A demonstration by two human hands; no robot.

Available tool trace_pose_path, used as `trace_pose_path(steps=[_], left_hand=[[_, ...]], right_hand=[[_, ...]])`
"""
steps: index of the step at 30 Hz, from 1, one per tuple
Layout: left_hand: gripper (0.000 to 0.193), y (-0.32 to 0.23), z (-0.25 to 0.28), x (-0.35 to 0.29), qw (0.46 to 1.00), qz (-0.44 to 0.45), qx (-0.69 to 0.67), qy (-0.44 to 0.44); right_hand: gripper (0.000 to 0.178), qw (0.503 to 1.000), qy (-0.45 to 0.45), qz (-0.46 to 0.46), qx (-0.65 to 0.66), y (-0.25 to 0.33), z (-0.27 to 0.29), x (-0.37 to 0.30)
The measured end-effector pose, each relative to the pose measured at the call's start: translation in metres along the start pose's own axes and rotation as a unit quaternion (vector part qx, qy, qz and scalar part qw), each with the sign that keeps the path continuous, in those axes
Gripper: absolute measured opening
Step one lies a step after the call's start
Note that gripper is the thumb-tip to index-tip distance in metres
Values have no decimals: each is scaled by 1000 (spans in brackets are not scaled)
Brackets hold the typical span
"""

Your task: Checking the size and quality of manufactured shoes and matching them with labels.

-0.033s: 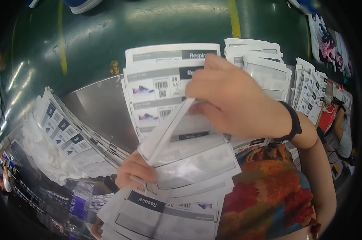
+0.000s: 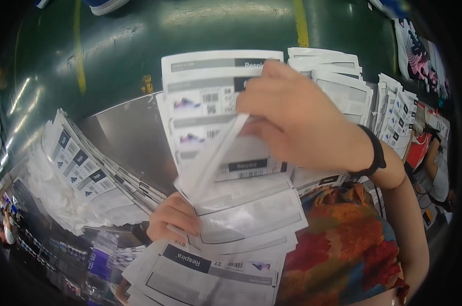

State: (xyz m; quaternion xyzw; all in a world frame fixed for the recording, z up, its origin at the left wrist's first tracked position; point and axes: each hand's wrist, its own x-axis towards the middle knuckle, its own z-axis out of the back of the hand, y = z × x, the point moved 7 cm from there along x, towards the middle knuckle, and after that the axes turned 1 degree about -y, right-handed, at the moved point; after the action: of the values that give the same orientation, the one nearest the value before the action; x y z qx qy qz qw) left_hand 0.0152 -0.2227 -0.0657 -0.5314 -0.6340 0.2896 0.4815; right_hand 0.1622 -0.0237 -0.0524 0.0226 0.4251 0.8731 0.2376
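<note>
My right hand (image 2: 297,120), with a black band at its wrist, pinches the upper edge of a white printed label sheet (image 2: 215,158), which is bent up and partly blurred. Behind it stands a fanned stack of label sheets (image 2: 190,92) with shoe pictures and barcodes; the fingers hide part of it. My left hand (image 2: 175,219) is closed on the edge of a lower bundle of glossy label sheets (image 2: 251,214). These overlap further sheets (image 2: 195,280), printed upside down, close to my body. The left thumb lies along the bundle's edge.
More label stacks stand at the right (image 2: 343,92) and far right (image 2: 394,117). To the left, a leaning label stack (image 2: 88,173) adjoins crumpled white material (image 2: 52,188). A purple-labelled bottle (image 2: 101,262) is lower left. Shoes (image 2: 417,61) lie upper right on the green surface (image 2: 215,25).
My right hand has risen slightly, and the pinched label sheet has swung up a little with it. The stack behind has shifted slightly up. My left hand stays about where it was.
</note>
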Motion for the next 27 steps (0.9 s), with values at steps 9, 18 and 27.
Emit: trace_pose_path(steps=[9,18,27], left_hand=[[7,9,-4,-8,998,-5,-55,5],[7,-1,-1,9,1000,-22,2,-22],[51,9,0,53,810,332,362,-320]], right_hand=[[16,999,-41,-6,-33,-16,12,25],[21,981,-114,98,-121,17,68,27],[22,886,-447,-121,23,-2,250,-81]])
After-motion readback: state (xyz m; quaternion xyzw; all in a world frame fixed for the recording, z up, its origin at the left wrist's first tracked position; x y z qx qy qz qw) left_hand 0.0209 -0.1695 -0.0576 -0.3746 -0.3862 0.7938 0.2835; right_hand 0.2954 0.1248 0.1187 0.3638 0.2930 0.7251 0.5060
